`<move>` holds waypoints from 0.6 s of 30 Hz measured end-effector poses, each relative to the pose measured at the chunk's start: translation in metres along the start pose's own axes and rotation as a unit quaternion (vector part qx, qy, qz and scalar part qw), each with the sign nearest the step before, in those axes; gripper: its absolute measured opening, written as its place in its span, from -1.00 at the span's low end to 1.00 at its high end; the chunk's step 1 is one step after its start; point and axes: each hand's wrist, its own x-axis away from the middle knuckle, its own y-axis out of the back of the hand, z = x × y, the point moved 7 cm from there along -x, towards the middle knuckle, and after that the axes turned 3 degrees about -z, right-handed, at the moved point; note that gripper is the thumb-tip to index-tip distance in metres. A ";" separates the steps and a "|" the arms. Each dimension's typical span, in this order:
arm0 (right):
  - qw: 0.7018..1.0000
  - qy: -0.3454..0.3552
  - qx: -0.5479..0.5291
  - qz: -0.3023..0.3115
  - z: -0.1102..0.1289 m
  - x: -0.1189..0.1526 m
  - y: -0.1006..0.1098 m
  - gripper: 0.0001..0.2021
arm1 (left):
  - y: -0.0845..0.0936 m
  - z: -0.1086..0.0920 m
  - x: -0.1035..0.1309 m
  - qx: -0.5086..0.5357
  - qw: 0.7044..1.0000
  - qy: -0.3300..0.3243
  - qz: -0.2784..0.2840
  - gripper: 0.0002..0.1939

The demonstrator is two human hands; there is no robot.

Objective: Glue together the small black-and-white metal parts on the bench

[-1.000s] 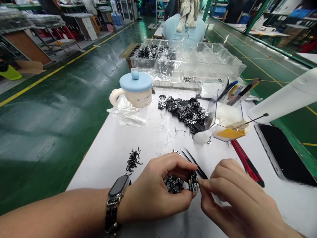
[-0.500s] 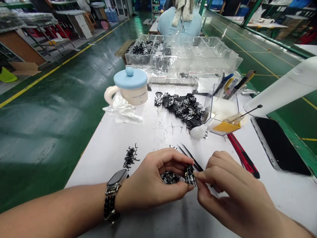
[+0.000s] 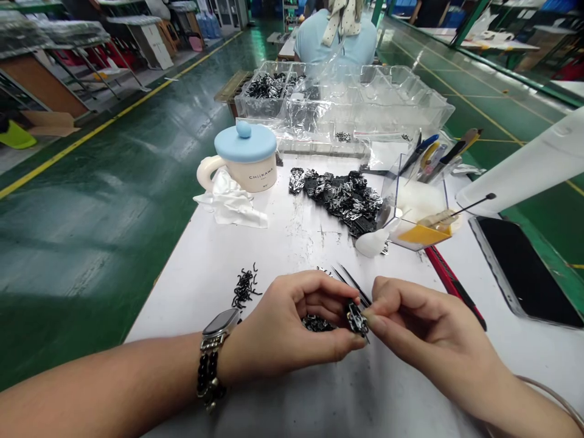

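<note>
Between the thumb and fingers of my left hand [image 3: 283,325] is a small black part with metal pieces [image 3: 357,319], held tilted above the table. The thumb and index finger of my right hand [image 3: 424,331] are pinched together at the part's right edge; whatever is between them is too small to make out. Dark tweezers [image 3: 353,284] lie behind my hands, tips toward the far left, their near end hidden. A pile of small dark pieces [image 3: 317,323] shows partly behind my left hand. Small bent black pieces [image 3: 245,287] lie left of it.
A heap of black parts [image 3: 344,198] lies mid-table. Around it are a lidded mug [image 3: 250,167], crumpled tissue [image 3: 230,204], a clear pen holder [image 3: 420,210], a red cutter [image 3: 451,283] and a phone [image 3: 527,264]. Clear compartment trays [image 3: 365,112] stand behind; a person [image 3: 335,42] sits beyond.
The part has turned slightly in my left fingers. My right hand has rolled, its thumb showing more, while still pinching at the part's edge. The whole view shifted a little.
</note>
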 end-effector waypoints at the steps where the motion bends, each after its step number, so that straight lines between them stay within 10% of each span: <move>1: 1.000 0.004 -0.001 0.002 0.000 0.000 0.000 -0.85 | 0.000 0.000 0.000 0.002 1.000 0.002 -0.004 -0.62; 18: 0.978 0.196 0.067 0.006 0.018 0.003 -0.004 -0.85 | 0.004 0.003 0.002 0.021 0.999 0.020 -0.034 -0.63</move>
